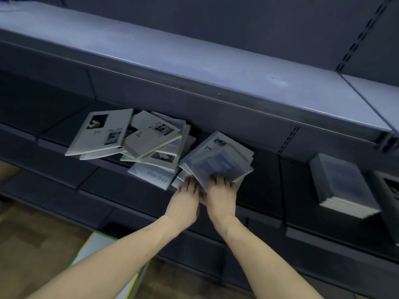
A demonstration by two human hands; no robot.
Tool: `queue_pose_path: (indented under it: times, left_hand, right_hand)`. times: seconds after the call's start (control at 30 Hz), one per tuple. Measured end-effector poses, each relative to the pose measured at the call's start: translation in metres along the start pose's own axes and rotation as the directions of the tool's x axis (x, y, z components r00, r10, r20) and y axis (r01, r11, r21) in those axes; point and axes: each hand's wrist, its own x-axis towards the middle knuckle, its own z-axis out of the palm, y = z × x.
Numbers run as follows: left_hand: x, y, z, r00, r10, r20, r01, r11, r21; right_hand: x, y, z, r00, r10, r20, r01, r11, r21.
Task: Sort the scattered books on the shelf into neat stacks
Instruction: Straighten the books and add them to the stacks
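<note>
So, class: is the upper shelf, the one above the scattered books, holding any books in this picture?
No. The upper shelf shows only bare surface, while the scattered books lie on the shelf below it.

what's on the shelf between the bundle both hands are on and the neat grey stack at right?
Head view: only bare dark shelf lies between the fanned bundle of pale booklets and the neat grey book stack.

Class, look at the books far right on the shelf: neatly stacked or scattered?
Neatly stacked. The right-hand pile lies flat with its page edges lined up in even layers, unlike the loose heap at left.
</note>
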Motion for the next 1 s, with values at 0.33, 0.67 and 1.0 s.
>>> queue_pose_path:
  times: [0.33,0.67,1.0]
  left_hand:
    - [-0.001,-0.012,-0.008,0.997,0.054,-0.051,-0.059,0.993,-0.104]
    - [-0.003,-0.024,-0.008,0.992,0.124,-0.03,-0.127,0.98,-0.156]
    - [0.024,-0.038,-0.038,0.992,-0.106,-0.063,0.065,0.884,-0.462]
  right_hand:
    - [-0.015,0.029,-0.007,0.999,-0.013,0.03,0.011,0.998,0.056]
    - [-0.025,0.026,-0.008,0.99,0.118,0.079,-0.124,0.99,0.07]
    - [-0.029,0.028,-0.018,0.983,0.114,0.141,-0.12,0.992,0.03]
